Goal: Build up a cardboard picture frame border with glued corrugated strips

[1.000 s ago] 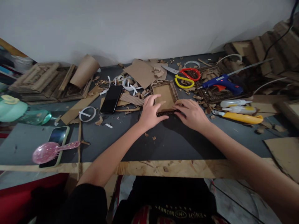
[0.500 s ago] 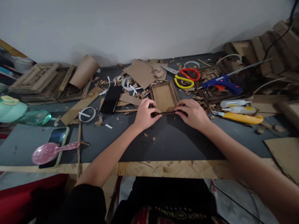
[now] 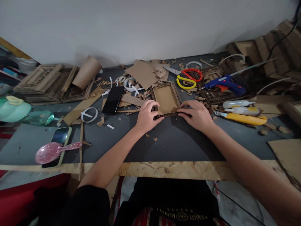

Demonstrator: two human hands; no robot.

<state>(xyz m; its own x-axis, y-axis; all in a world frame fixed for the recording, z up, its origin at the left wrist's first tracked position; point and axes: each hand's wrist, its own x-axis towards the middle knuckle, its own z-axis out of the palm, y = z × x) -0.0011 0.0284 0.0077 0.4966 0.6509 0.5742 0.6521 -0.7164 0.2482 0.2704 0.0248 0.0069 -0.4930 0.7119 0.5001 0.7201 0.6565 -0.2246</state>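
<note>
A small rectangular cardboard frame (image 3: 178, 95) with corrugated edges and a plain brown middle lies on the dark worktable in front of me. My left hand (image 3: 148, 116) pinches its near left corner between thumb and fingers. At the near right corner, my right hand (image 3: 196, 114) grips the same edge with thumb and fingertips. A strip of corrugated cardboard (image 3: 133, 100) lies just left of the frame, its end by my left fingers. The bits of the corners under my fingertips are hidden.
Scissors (image 3: 185, 82) with red and yellow handles lie behind the frame, and a blue glue gun (image 3: 225, 85) to the right. A yellow cutter (image 3: 246, 119) is beside small bottles (image 3: 238, 104). Leftward are a black phone (image 3: 113, 100), a pink hairbrush (image 3: 50, 152) and stacked frames (image 3: 39, 83).
Both hands keep their hold on the frame's near edge. The frame's near right corner seems to have turned very slightly; the whole view has shifted a little.
</note>
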